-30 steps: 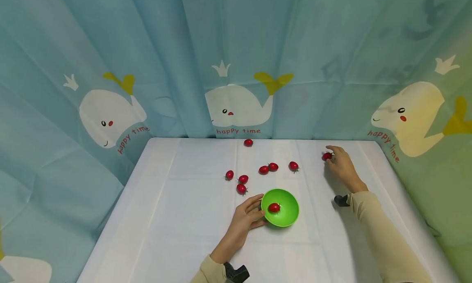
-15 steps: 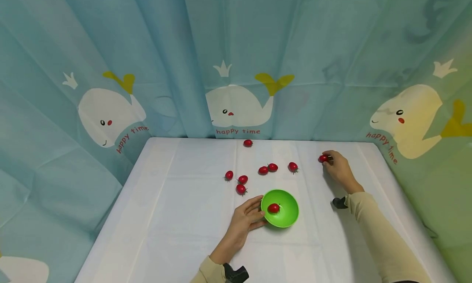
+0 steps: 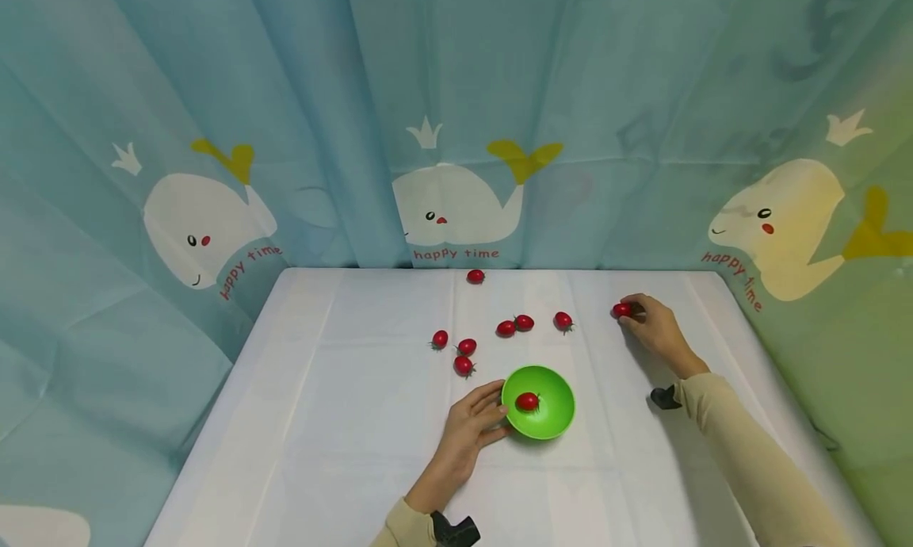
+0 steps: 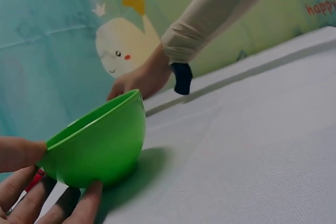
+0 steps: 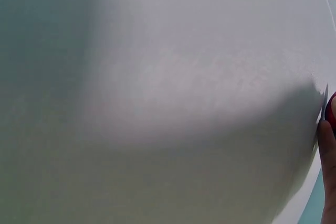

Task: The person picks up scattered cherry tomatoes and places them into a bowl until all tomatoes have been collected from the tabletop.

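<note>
My left hand (image 3: 462, 430) holds a small green bowl (image 3: 558, 416) by its left side. In the left wrist view the thumb is at the rim of the bowl (image 4: 107, 142) and the other fingers lie along its lower side. One red cherry tomato (image 3: 528, 402) lies inside it. Over at the right of the table, my right hand (image 3: 658, 330) pinches another cherry tomato (image 3: 621, 311) between thumb and fingers. Only a fingertip and a sliver of that tomato (image 5: 332, 113) show at the right edge of the right wrist view.
Several more cherry tomatoes lie on the white table: one (image 3: 475, 277) at the back edge, one (image 3: 563, 320) right of centre, a pair (image 3: 506, 328) in the middle and a cluster (image 3: 467, 346) beyond the left hand. A whale-print curtain (image 3: 314, 119) hangs around the table.
The right hand has closed its fingers on the cherry tomato and drawn it a little left and nearer. The left hand and bowl stay where they were.
</note>
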Motion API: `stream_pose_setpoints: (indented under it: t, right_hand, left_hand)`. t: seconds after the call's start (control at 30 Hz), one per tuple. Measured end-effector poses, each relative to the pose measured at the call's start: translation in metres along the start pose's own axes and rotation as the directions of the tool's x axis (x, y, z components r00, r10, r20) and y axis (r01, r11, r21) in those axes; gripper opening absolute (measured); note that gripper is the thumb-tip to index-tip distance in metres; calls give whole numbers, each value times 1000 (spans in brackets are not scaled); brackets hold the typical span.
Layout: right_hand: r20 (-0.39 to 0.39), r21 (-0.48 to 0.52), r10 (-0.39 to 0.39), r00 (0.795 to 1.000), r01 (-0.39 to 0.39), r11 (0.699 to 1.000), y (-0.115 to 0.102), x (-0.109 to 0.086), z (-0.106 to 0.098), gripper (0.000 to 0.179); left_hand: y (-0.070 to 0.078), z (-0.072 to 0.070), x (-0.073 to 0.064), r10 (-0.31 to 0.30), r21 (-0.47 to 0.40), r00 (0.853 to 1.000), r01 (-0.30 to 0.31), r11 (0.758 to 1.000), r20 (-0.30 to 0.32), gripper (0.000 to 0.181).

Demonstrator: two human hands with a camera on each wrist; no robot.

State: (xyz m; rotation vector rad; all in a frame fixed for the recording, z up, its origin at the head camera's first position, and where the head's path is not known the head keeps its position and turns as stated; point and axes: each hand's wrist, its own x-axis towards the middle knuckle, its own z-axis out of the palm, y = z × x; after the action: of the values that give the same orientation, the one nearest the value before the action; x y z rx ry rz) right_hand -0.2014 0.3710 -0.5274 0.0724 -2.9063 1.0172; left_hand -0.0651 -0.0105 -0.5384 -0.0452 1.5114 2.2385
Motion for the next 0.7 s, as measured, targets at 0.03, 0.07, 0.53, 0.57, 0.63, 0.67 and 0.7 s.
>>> stream_pose_setpoints:
  t: [0.03,0.07,0.53,0.57,0.63,0.67,0.7]
  right_hand:
    - [5,-1,-2,1000,2,1000,0,-1,0,39]
    - [9,-4,-4,1000,4,1000,0,-2,0,39]
    - [-23,24,-128,992,128,991,-17,-25,1,40]
    - [-28,25,-138,990,139,990,-18,-27,3,39]
    - [-38,23,-158,987,159,987,-19,-31,5,39]
    - [-43,21,-168,985,169,985,-20,-33,6,39]
    - [-49,20,-178,983,179,984,-21,-35,7,39]
  left_hand:
    - [0,-1,0,0,-5,1000,0,1000,0,53]
    - [-1,-1,0,1,-8,1000,-1,1000,-1,53]
    - [0,3,0,9,-18,1000,-9,1000,-23,51]
    - [0,3,0,10,-16,1000,-11,1000,-24,52]
    - [0,3,0,16,-9,1000,-16,1000,-21,52]
    - [0,3,0,15,-4,1000,-15,1000,-17,53]
    - [0,3,0,14,0,1000,-14,1000,-13,53]
